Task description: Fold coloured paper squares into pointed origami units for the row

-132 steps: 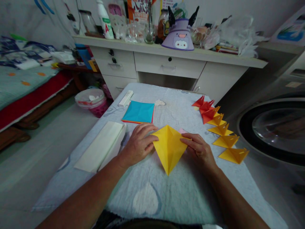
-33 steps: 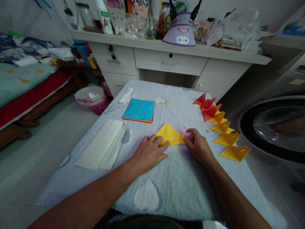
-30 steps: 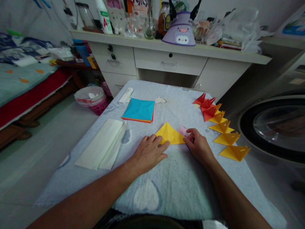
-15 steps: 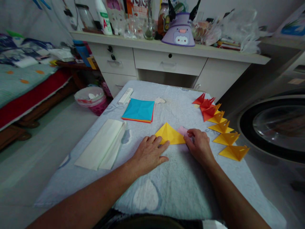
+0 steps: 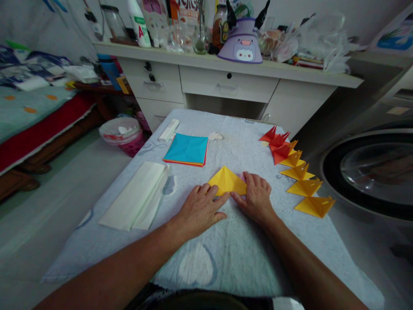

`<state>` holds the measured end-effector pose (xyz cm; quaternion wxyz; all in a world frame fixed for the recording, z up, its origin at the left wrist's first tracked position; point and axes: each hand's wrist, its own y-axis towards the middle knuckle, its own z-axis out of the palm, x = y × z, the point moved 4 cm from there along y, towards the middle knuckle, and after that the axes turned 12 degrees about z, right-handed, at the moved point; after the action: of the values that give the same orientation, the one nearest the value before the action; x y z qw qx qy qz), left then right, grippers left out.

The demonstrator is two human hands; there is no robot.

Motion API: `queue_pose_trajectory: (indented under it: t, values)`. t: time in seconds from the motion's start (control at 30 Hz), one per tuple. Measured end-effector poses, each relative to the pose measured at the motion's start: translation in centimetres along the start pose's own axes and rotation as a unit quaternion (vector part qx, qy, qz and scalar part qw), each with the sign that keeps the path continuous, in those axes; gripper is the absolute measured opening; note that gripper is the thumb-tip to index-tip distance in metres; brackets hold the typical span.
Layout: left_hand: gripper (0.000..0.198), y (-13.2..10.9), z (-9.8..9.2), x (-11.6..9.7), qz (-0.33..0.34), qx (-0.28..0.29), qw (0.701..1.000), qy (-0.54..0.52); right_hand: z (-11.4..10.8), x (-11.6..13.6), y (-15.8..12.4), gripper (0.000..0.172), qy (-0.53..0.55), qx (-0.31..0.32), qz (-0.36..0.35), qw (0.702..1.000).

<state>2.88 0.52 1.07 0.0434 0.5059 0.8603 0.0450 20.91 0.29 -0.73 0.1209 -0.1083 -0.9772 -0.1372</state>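
Two hands on yellow paper

Dim, cool indoor light falls evenly across a pale worktop, its source out of view, with the yellow paper among the most vivid colours. A soft-edged shadow darkens the surface nearer the camera than the yellow paper, beside the right forearm. Faint sheen streaks the floor well to its left, and small highlights catch a plastic bag beyond it. A cabinet recess behind it sinks into darkness. Wide-angle distortion stretches the bed, far left of it, and the washing machine, far right, both slightly soft.
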Motion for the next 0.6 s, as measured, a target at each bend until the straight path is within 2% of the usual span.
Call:
queue_pose_trajectory:
  t: [0.23,0.6]
  values:
    - [0.049,-0.7,-0.8,0.1,0.01,0.01,1.0,0.009,0.1,-0.7,0.1,0.072,-0.013,0.012,0.005,1.0]
    - [0.044,-3.8,-1.3,1.2,-0.035,0.021,0.998,0.04,-0.6,-1.9,0.3,0.067,-0.031,0.044,0.047,0.997]
